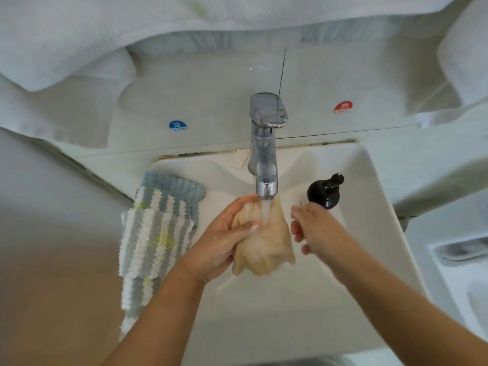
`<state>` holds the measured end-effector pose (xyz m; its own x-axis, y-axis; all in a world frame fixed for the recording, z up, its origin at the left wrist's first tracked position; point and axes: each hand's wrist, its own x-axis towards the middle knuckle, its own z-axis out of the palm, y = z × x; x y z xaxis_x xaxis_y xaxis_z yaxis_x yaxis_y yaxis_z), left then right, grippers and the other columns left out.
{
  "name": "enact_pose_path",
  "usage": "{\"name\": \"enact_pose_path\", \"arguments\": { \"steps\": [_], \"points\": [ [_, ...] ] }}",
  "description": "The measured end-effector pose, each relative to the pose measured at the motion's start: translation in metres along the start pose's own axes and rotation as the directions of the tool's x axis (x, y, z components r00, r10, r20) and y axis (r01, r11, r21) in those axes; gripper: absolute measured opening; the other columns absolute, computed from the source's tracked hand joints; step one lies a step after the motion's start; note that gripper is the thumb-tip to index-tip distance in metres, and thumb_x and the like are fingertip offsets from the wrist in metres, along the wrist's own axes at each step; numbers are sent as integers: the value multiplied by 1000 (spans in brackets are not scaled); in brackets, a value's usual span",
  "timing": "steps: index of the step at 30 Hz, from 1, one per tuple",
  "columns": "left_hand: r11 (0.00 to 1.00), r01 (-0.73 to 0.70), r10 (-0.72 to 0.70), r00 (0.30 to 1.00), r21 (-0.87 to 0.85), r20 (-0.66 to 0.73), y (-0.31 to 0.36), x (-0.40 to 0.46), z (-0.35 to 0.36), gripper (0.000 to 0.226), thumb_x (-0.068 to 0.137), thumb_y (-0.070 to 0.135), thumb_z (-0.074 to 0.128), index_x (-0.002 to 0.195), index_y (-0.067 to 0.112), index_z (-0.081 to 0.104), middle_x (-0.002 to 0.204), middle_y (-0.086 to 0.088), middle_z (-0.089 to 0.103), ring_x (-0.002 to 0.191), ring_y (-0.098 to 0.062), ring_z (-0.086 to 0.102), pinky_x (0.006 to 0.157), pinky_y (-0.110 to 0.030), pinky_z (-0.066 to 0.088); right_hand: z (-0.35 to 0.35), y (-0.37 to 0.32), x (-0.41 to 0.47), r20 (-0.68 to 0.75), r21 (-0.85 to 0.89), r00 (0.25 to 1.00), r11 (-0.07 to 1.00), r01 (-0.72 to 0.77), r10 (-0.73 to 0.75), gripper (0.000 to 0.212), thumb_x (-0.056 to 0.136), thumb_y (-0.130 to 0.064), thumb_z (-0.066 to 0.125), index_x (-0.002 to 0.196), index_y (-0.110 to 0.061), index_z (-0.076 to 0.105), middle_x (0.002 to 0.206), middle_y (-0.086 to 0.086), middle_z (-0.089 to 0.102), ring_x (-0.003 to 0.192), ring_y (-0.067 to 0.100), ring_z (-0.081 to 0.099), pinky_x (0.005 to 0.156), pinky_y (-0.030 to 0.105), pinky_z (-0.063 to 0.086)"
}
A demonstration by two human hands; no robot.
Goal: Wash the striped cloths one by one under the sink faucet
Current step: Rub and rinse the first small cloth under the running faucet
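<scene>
A wet beige cloth (264, 244) hangs bunched under the running chrome faucet (265, 154), with water streaming onto it. My left hand (224, 239) grips the cloth's upper left side, thumb across its front. My right hand (314, 228) hovers just right of the cloth, fingers loosely bent and holding nothing. Several blue-and-white striped cloths (155, 233) lie stacked on the sink's left rim, some with yellow stains.
The white sink basin (369, 207) lies below my hands. A black soap pump bottle (326, 192) stands on the rim behind my right hand. White towels (66, 48) hang above. A soap dish (464, 250) sits at the far right.
</scene>
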<state>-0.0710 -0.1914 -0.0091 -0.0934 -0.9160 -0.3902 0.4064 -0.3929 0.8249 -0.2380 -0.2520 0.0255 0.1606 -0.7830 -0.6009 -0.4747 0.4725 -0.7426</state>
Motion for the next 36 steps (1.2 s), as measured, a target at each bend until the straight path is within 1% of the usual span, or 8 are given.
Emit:
{"name": "enact_pose_path", "arguments": {
  "steps": [2, 5, 10, 14, 18, 22, 25, 36],
  "points": [
    [1000, 21, -21, 1000, 12, -1, -4, 1, 1, 50, 82, 11, 61, 129, 24, 57, 118, -7, 68, 106, -20, 67, 79, -27, 55, 13, 29, 16, -39, 6, 999, 1000, 9, -9, 33, 99, -44, 42, 102, -12, 52, 93, 6, 62, 81, 16, 58, 72, 30, 47],
    [999, 43, -43, 999, 15, 9, -8, 1, 1, 57, 81, 8, 61, 133, 28, 54, 128, -8, 64, 115, -23, 63, 84, -30, 55, 18, 46, 37, 255, 228, 967, 973, -49, -11, 68, 94, -69, 27, 120, -16, 61, 113, 6, 69, 109, 22, 64, 94, 34, 47],
    [993, 55, -46, 996, 109, -75, -4, 1, -7, 50, 81, 10, 62, 130, 17, 57, 120, -9, 68, 109, -24, 67, 86, -34, 57, 12, 51, 42, 422, 473, 905, 865, -169, -54, 59, 95, -59, 37, 130, -16, 60, 128, 7, 64, 122, 20, 58, 108, 42, 40],
    [901, 104, 16, 963, 422, -270, -3, 4, -13, 13, 91, 22, 66, 94, 11, 71, 85, -7, 75, 82, -26, 71, 72, -35, 58, 10, 45, 43, 272, 525, 961, 845, -102, -53, 43, 92, -42, 56, 120, -10, 65, 117, 12, 69, 110, 26, 66, 101, 44, 47],
    [903, 158, 58, 877, 400, -476, -9, 8, -8, 63, 86, 59, 62, 87, -4, 60, 72, -23, 63, 64, -32, 64, 61, -43, 57, 13, 33, 36, 122, 371, 988, 928, 45, -97, 22, 94, -32, 55, 87, -13, 64, 82, 8, 63, 74, 19, 61, 68, 31, 47],
    [920, 167, 111, 758, 356, -643, -13, 17, 13, 60, 97, 56, 42, 76, 1, 56, 66, -13, 55, 60, -23, 56, 56, -31, 46, 37, 23, 29, -46, 196, 975, 955, 224, -219, 36, 96, -27, 50, 63, -17, 41, 59, -2, 39, 59, 12, 38, 55, 23, 34],
    [950, 164, 56, 750, 267, -659, -17, 31, 30, 56, 99, 51, 41, 64, 9, 54, 62, -7, 56, 68, -27, 57, 77, -47, 52, 53, 21, 34, -70, 99, 966, 962, 256, -250, 35, 96, -21, 52, 64, -16, 40, 59, -3, 44, 60, 12, 44, 56, 19, 39],
    [932, 71, 188, 743, 355, -642, -30, 37, 40, 47, 105, 34, 37, 66, 10, 50, 58, 2, 53, 53, -7, 48, 54, -20, 39, 56, 24, 28, -57, 17, 978, 980, 200, -199, 41, 103, -24, 39, 68, -6, 51, 59, -2, 51, 51, 6, 49, 43, 7, 35]
  ]
}}
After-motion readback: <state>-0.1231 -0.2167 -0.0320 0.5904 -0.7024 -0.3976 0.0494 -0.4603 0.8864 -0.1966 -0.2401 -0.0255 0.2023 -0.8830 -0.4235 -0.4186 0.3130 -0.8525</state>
